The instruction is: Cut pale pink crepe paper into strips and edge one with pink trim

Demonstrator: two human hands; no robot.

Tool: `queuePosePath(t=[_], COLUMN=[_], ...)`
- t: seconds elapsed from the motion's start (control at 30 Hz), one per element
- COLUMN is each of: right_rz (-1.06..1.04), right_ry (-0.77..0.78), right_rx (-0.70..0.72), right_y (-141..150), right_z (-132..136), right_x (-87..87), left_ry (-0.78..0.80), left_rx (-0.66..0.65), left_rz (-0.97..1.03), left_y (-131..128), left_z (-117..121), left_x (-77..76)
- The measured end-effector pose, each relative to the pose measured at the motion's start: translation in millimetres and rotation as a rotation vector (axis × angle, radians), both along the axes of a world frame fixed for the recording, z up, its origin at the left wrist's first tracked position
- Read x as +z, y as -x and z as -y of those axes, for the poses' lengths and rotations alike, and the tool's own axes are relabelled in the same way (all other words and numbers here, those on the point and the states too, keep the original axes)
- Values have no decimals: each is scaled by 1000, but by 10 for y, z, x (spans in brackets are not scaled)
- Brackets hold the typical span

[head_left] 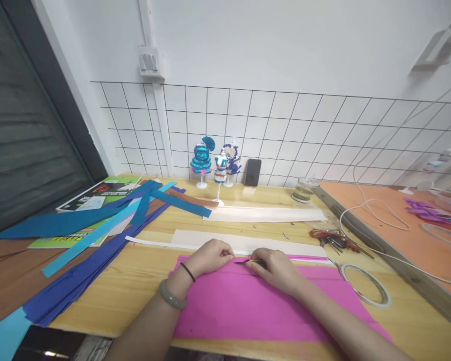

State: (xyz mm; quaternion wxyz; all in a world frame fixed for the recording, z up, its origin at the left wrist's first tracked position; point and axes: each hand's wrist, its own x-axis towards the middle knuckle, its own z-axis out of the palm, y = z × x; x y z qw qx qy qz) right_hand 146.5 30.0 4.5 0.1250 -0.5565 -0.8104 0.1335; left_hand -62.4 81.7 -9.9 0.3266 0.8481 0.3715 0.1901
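Note:
A large pink paper sheet lies flat on the wooden table right in front of me. My left hand rests curled on the sheet's far edge, its fingers pressed together at the fold. My right hand is closed around a thin dark stick-like tool that lies along the same edge, its tip pointing at my left hand. Just beyond the pink sheet lies a white paper strip. A green bangle and a black band are on my left wrist.
Blue, teal and brown paper strips pile up at the left over a green pad. Paper dolls, a phone and a glass jar stand at the back. A tape roll, red-handled scissors, a white cable.

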Motion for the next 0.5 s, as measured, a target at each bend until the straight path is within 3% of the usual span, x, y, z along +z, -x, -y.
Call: queuePosePath(t=[0.5], right_rz=[-80], right_ry=[22], right_rx=[6], right_y=[-10], right_z=[-8], right_x=[-30], left_ry=[-10], left_rx=[-25], left_rz=[14], left_y=[16], left_z=[-20], left_x=[-3])
